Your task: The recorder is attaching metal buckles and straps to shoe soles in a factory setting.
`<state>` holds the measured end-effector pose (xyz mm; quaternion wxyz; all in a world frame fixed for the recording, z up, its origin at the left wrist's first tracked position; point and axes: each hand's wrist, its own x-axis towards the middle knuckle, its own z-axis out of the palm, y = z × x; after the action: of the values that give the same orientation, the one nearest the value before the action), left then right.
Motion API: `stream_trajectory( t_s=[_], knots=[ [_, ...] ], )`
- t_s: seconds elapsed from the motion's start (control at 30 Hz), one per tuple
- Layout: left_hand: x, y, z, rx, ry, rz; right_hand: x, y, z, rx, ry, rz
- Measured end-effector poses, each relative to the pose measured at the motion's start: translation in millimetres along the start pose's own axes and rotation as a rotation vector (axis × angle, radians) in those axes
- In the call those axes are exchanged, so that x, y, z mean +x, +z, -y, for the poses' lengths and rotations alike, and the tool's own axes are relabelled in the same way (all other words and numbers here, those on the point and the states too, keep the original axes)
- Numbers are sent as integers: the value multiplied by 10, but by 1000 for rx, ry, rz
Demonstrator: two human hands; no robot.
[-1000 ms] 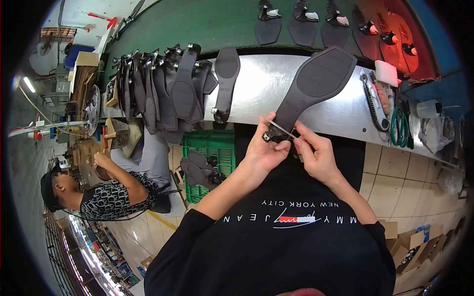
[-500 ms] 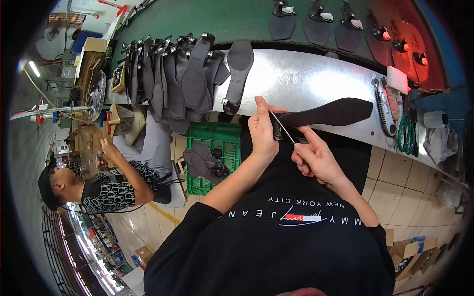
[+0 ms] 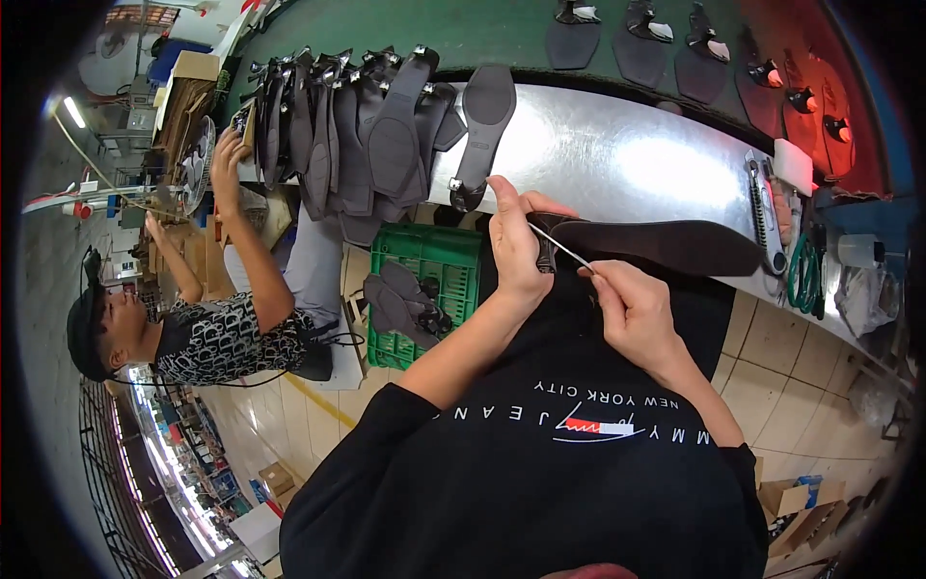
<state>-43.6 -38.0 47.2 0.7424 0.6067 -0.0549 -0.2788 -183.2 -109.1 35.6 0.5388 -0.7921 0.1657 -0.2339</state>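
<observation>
My left hand [image 3: 517, 243] is wrapped round the strap end of a dark sandal [image 3: 670, 247], thumb raised. The sandal's long sole points right, along the bench's near edge. Closed fingers of my right hand [image 3: 639, 314] grip a thin metal rod-like tool [image 3: 569, 247]. Its far end meets the strap area beside my left palm; the exact contact is hidden. Just beyond my left thumb, another sandal [image 3: 488, 104] lies sole up on the metal bench [image 3: 608, 130].
Many dark sandals [image 3: 394, 145] are heaped on the bench at left. Below them stands a green crate [image 3: 470, 280] holding more. A utility knife [image 3: 764, 217] and green-handled scissors [image 3: 803, 261] lie at right. Sandals line the green conveyor [image 3: 386, 29]. A co-worker [image 3: 217, 333] sits at left.
My right hand has drawn slightly right and down with the tool, showing more of its shaft. The sandal has tilted a little. The co-worker's arm has reached up toward the bench.
</observation>
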Motion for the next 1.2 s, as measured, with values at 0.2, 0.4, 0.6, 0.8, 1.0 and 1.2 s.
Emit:
stream_trajectory(
  t_s=[0.2, 0.4, 0.6, 0.8, 1.0, 1.2],
  knots=[
    [180, -156, 115, -460, -439, 143, -57, 25, 166, 24, -199, 65],
    [72, -33, 210, -724, -574, 187, 50, -95, 78, -169, -50, -129],
    [142, 16, 176, -702, -554, 121, -12, 33, 6, -157, 16, -50],
    [164, 34, 180, -557, -502, 129, -43, 75, 34, -133, -63, -42],
    [274, 4, 279, -439, -471, 159, -185, 238, 53, -138, -179, 116],
    [739, -331, -75, -149, -345, 65, 65, -230, -31, -107, 44, -218]
  ],
)
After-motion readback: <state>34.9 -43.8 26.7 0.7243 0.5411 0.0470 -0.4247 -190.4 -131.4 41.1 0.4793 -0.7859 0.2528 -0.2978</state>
